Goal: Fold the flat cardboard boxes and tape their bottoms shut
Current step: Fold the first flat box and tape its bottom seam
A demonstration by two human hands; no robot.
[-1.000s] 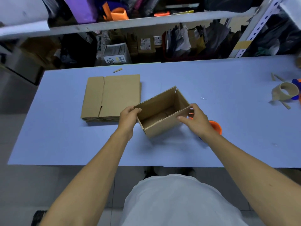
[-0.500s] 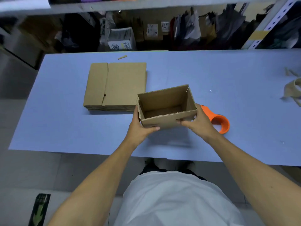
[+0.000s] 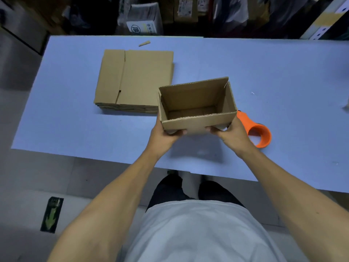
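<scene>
Fingers of both hands curl under the lower near edge of the erected box (image 3: 196, 108), gripping it from below at its two near corners. The left hand (image 3: 164, 135) holds the near-left corner; the right hand (image 3: 232, 135) holds the near-right corner. The box is raised above the near part of the blue table (image 3: 75, 120), its open mouth facing up toward the camera. A floor shows inside; whether its flaps carry tape cannot be determined from this view.

The stack of flat boxes (image 3: 136, 80) lies just beyond and to the left of the held box. The orange tape dispenser (image 3: 258, 135) rests on the table just beside the right hand. A small cardboard scrap (image 3: 144, 43) lies near the far table edge.

Risks, as assessed: support is confined to the near edge, so the box may tip away from the operator. If the bottom is untaped, the flaps may spring open. A sideways movement of the right hand may strike the dispenser.
</scene>
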